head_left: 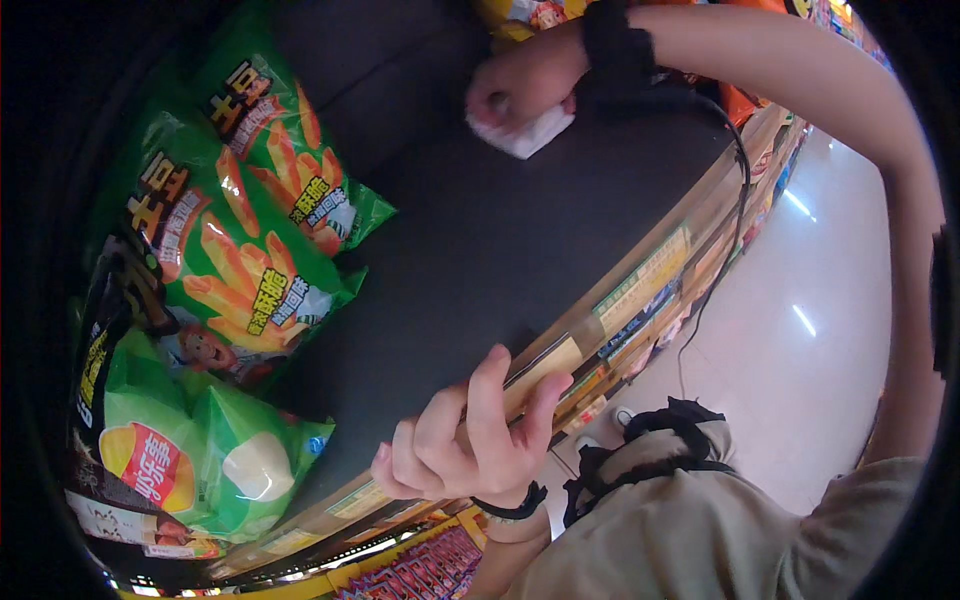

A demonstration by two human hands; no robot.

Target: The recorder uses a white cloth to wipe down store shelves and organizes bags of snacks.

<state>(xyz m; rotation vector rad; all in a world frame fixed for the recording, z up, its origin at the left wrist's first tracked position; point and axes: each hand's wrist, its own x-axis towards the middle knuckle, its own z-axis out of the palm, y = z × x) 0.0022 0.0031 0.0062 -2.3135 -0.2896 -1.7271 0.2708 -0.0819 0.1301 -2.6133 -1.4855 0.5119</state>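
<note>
My right hand point(525, 85) reaches over from the upper right, closed around a crumpled white cloth point(535, 135). The cloth touches the black shelf surface point(480, 240) toward its far end; whether it is fabric or paper I cannot tell. At the front edge point(625, 285) of the shelf rests my left hand point(465, 435), thumb and fingers apart, holding no loose thing. Beside its thumb a cream label point(545, 370) sits on the edge. Both wrists wear black bands.
Green chip bags point(240, 240) stand along the left, with a light green bag point(200, 440) nearest me. More colourful packets point(545, 15) lie beyond my right hand. A black cable point(742, 190) hangs from that wrist. Packaged goods point(425, 565) fill lower shelves; a pale floor point(790, 270) lies right.
</note>
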